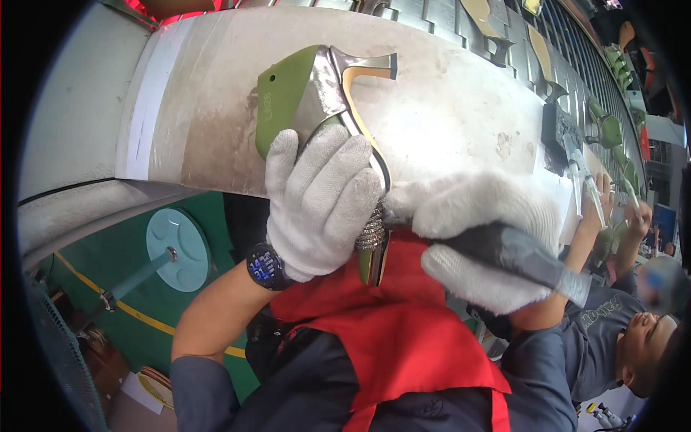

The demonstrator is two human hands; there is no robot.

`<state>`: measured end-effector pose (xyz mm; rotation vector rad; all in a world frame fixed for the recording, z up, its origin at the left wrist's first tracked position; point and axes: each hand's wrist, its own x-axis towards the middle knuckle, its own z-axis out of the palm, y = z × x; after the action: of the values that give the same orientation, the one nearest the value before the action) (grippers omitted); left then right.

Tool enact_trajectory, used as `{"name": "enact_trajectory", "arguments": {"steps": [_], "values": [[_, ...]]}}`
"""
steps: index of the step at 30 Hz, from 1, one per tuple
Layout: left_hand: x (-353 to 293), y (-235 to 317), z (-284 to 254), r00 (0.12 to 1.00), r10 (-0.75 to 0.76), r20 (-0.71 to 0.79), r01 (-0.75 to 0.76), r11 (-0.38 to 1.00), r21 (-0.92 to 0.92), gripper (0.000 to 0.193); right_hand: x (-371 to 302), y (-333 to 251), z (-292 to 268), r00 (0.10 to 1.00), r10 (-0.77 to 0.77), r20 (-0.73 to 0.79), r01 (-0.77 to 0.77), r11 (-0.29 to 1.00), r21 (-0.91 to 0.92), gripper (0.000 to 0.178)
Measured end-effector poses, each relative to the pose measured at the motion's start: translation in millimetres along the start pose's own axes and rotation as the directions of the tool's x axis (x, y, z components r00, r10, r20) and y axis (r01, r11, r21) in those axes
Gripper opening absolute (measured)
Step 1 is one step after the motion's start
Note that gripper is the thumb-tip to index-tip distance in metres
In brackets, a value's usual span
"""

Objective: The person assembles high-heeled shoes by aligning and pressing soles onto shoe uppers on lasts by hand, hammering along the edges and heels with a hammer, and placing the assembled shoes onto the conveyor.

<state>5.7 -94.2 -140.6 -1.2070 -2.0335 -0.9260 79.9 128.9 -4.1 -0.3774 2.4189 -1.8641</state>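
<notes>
A silver high-heeled sandal (329, 85) is stretched over a green shoe last (288, 101), its heel (374, 68) pointing right and its toe toward my body. My left hand (324, 198), in a white knit glove, is wrapped round the shoe's middle with its fingers over the side. A glittering toe strap (373, 230) shows just below those fingers. My gloved right hand (497, 205), smeared by motion, is closed round a dark-handled tool (504, 252) close beside the strap. The tool's working end is hidden or blurred, so its kind cannot be made out.
The pale worktable (223, 93) lies under the shoe. Along its far side runs a slatted conveyor (439, 32) bearing loose soles (540, 54). Syringes (584, 180) and a black box (558, 133) lie to the right, near a co-worker (604, 331). A blue round base (180, 248) stands lower left.
</notes>
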Motion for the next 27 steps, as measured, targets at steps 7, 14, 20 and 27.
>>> {"name": "enact_trajectory", "arguments": {"steps": [7,14,20,27], "values": [[0,1,1,1.0,-0.025,-0.011,0.025,0.999,-0.021,0.049,-14,-6,27,0.996,-0.055,-0.066,0.047,0.992,-0.121,0.024],[2,-1,2,0.999,0.003,-0.043,-0.004,1.0,-0.025,0.05,-49,-1,52,0.993,-0.016,-0.119,0.018,1.0,0.021,0.029],[7,-3,1,0.999,0.0,-0.038,-0.001,1.0,-0.024,0.046,-49,-7,44,0.952,0.076,-0.297,0.022,0.949,0.314,0.036],[2,-9,6,0.997,0.019,-0.08,-0.022,0.999,-0.031,0.045,-7,-18,36,0.935,0.031,-0.354,-0.068,0.993,-0.091,0.031]]}}
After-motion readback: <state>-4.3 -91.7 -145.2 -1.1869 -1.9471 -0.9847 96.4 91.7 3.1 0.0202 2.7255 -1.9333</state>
